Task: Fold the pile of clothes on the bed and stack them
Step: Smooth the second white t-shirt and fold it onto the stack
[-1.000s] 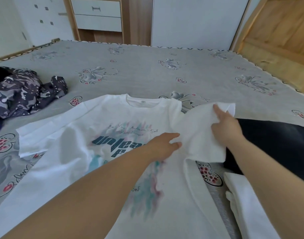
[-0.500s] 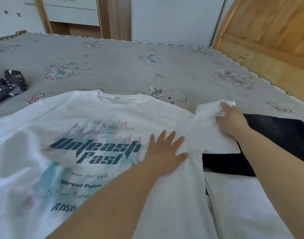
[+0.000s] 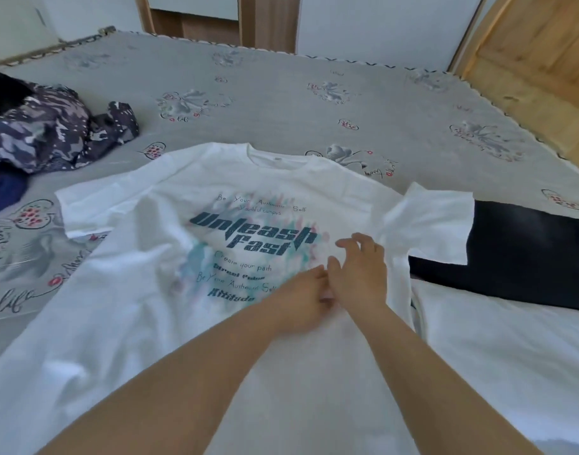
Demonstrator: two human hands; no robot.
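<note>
At the near edge of the bed (image 3: 281, 103), two bare forearms are seen reaching forward over a white T-shirt (image 3: 143, 290), which is spread flat with its printed front upward and its collar pointing away. The left hand (image 3: 298, 300) is laid on the shirt's middle just below the print, its fingers bent toward the right hand, though whether any cloth is pinched cannot be told. The right hand (image 3: 360, 274) is set just beside it, touching it, with fingers loosely spread and slightly curled over the fabric (nothing is seen to be gripped). To the right, a folded white garment (image 3: 511, 356) is lain beside the shirt, and behind it a black garment (image 3: 528, 254) is partly covered by the shirt's right sleeve. Farther off at the left, a crumpled pile of camouflage-patterned clothes (image 3: 51, 133) is heaped on the grey flowered bedcover.
</note>
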